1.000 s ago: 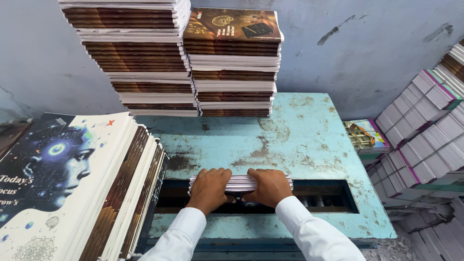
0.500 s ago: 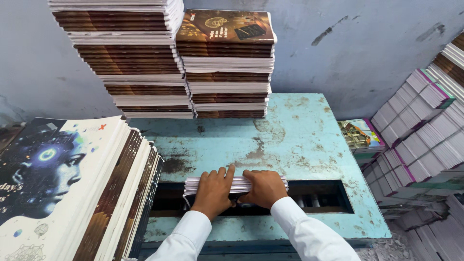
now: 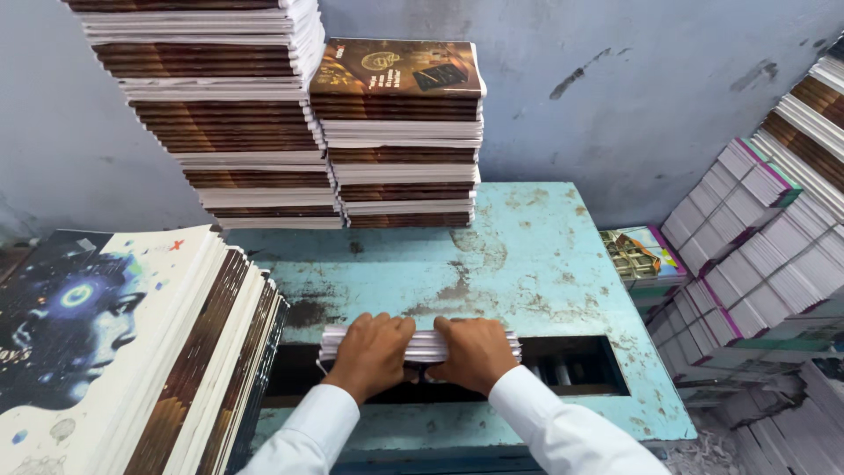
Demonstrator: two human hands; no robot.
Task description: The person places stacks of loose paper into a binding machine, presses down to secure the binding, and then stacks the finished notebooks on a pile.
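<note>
Booklets, a thin white bundle (image 3: 420, 345), lie flat across the far edge of a dark slot (image 3: 580, 365) cut into the worn turquoise worktop (image 3: 527, 255). Both hands press down on top of the bundle: the left hand (image 3: 371, 352) clenched over its left half, fingers curled over the far edge, and the right hand (image 3: 475, 350) grasping the right half in the same way, knuckles nearly touching at the middle. Both wrists come out of white sleeves.

Directly under the hands the slot opens, and to the right of the right hand some pale parts show inside it; what they are cannot be told. The main risk, as I judge it, sits here: fingertips or a cuff could dip into the opening if the bundle slides toward the person, and loose sheets at the unheld ends could fan out and drop in.

Just left of the left hand a slumped pile of covers (image 3: 132, 352), its top one showing a blue face, leans toward the slot; a nudge from the left elbow might send it sliding onto the hands. Beyond the hands, against the grey wall, stand 2 tall brown and white stacks (image 3: 396, 141); the taller, left one looks uneven and could topple forward if the worktop is jolted. Well right of the right hand, more stacks (image 3: 756, 246) slope beside the worktop.
</note>
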